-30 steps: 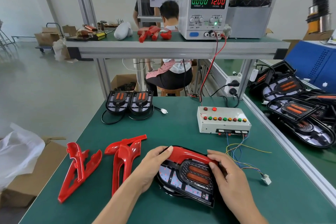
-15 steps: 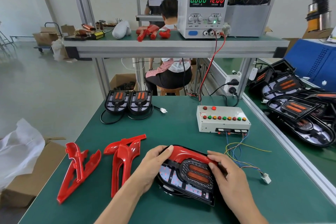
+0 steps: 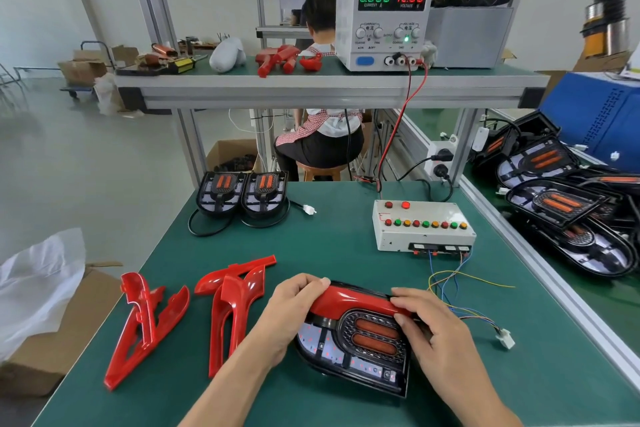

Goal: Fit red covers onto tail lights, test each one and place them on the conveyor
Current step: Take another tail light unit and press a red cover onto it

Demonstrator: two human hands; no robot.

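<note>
Broadly, the green table carries everything: near its front edge lies the tail light, black housing with two orange bars, and a red cover sits along its far side. To the table's right runs the conveyor, where finished lights are piled. Toward the back right stands the test box, its loose wires trailing to a white plug beside the light. At the front left corner lie two spare covers, with two bare lights at the back left. Both hands are at the work: the left hand curls round the cover's left end and the light's edge, thumb on top; the right hand presses its fingers down on the cover's right end, curled over the housing. Judging from this, the cover is being seated. Uneven pressure could leave one end unclipped or snap a tab, and the light could slide under the push and drag the wires.
</note>
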